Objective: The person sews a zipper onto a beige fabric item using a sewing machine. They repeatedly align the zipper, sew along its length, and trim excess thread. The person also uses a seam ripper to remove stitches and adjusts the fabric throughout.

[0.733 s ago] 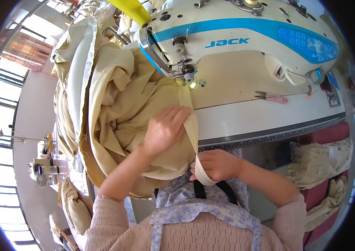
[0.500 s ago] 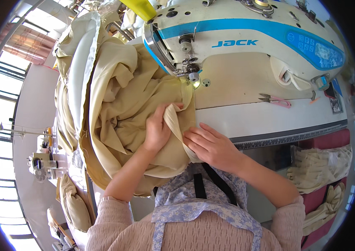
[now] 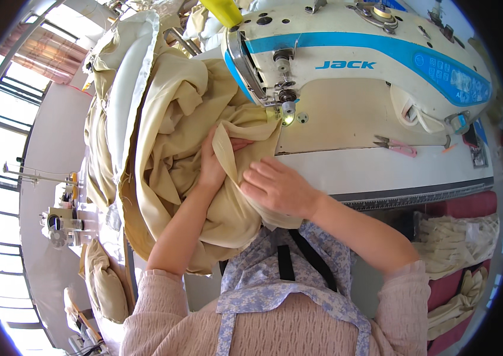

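Note:
A large heap of beige fabric (image 3: 174, 124) lies bunched left of the sewing machine (image 3: 346, 59), and one edge runs to the lit needle area (image 3: 287, 114). My left hand (image 3: 211, 163) is on the cloth, closed about a raised fold (image 3: 224, 151) that hides part of the palm and thumb. Its fingertips show beyond the fold, lying on the fabric. To the right and nearer my body, my right hand (image 3: 281, 188) curls its fingers on the border of the same piece. The cloth under that palm is hidden.
Pink-handled thread snips (image 3: 396, 147) lie on the machine bed. A ruler strip (image 3: 405, 194) lines the table's front edge. At the right, a clear bag of beige pieces (image 3: 459, 243) rests below table level. A yellow object (image 3: 223, 12) sits beside the machine head.
My left hand has moved slightly up and left with the fold. The right hand's fingers have curled more and shifted a little upward. The whole view has shifted slightly.

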`<state>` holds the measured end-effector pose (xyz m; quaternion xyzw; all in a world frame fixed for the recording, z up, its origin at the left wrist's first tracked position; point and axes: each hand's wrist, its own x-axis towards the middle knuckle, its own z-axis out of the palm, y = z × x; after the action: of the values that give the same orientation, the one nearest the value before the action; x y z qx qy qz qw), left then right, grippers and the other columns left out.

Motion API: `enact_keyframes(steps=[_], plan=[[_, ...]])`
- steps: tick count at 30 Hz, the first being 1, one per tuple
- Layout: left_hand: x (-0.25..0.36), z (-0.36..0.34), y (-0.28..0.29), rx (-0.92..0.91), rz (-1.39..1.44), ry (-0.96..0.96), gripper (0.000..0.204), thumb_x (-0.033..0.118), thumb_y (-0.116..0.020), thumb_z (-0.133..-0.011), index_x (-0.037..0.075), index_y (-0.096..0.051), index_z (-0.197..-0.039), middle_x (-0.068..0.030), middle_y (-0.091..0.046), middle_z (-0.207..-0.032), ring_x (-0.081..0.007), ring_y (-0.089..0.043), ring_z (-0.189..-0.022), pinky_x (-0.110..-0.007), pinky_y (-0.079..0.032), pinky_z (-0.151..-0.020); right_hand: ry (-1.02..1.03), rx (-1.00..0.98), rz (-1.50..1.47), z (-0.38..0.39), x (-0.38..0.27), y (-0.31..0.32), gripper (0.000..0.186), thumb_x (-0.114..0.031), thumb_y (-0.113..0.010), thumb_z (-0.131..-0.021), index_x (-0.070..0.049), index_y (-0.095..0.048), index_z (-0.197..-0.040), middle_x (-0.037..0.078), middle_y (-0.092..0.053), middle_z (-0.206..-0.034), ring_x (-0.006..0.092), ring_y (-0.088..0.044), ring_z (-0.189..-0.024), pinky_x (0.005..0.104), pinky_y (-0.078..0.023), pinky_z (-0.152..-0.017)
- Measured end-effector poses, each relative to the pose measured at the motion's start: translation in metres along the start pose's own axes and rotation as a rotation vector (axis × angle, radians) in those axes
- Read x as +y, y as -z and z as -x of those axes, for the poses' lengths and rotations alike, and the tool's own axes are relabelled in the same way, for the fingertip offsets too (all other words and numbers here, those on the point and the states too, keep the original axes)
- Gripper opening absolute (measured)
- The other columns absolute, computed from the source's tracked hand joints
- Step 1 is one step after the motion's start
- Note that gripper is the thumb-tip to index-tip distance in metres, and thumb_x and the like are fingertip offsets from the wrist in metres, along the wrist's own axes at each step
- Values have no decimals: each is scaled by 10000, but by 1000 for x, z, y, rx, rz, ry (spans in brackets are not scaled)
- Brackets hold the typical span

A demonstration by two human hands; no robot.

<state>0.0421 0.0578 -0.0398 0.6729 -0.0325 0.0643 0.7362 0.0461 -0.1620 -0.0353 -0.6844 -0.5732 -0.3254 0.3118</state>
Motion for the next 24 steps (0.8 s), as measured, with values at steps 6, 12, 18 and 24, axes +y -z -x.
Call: enact_keyframes(steps=[6, 12, 18, 24], plan=[[41, 9, -35, -43, -485, -206, 281, 21, -587, -978, 15, -597, -1258, -136, -704, -1123, -260, -691, -1070, -383, -537, -974, -111, -71, -159, 31, -22, 26, 143, -89, -690, -797, -55, -657, -932, 41, -610, -951, 213, -622, -889, 324, -543, -833], [62, -2, -69, -251, -1036, -630, 370, -70, -631, -813, 21, -658, -1171, -173, -697, -1090, -371, -677, -1078, -482, -544, -1016, -182, -77, -144, 50, -21, 47, 116, -102, -729, -768, -69, -718, -879, 22, -663, -915, 196, -679, -916, 343, -571, -806], [36, 12, -67, -400, -1266, -737, 211, 18, -709, -811, 34, -678, -1019, -68, -748, -1034, -253, -730, -1065, -574, -409, -1156, -198, -113, -155, 50, -20, 51, 273, -106, -798, -704, -100, -775, -976, -3, -687, -871, 176, -692, -824, 311, -565, -712], [31, 10, -65, -354, -1281, -797, 227, 65, -710, -794, 42, -652, -1013, -59, -711, -951, -233, -732, -1000, -584, -414, -1145, -200, -181, -199, 50, -18, 55, 188, -128, -769, -721, -83, -720, -897, 7, -703, -946, 170, -695, -922, 319, -533, -797]])
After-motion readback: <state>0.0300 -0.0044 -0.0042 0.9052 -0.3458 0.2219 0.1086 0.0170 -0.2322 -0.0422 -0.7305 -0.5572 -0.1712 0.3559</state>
